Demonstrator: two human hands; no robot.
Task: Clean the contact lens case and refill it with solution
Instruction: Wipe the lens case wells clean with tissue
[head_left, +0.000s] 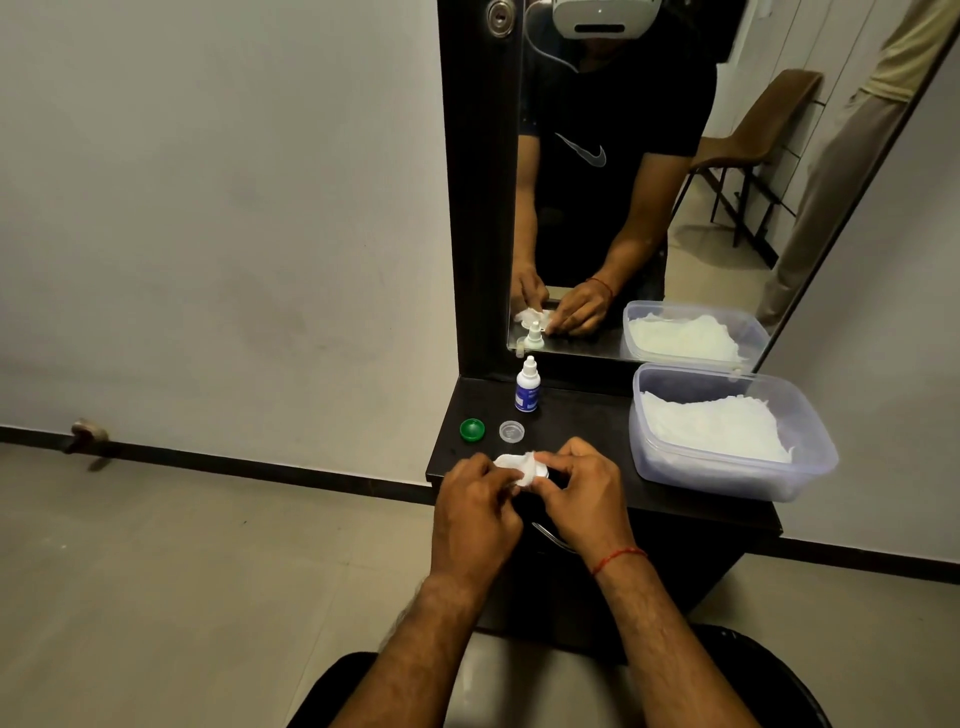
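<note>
Behind the hands, a green round cap (472, 430), a clear round cap (511, 431), a small white dropper bottle (528, 385) and a translucent plastic tub (737, 467) of white tissues stand on the dark shelf (582, 415) under a mirror (675, 182). At its front edge, left hand (475, 512) and right hand (582, 499) pinch a white lens case (506, 460) and white tissue wad (529, 470).

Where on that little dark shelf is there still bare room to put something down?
Bare shelf lies between the solution bottle and the plastic tub, ahead of the right hand. The left end is crowded: green cap, clear cap, and both hands, the left hand included, wiping the lens case with tissue.
</note>
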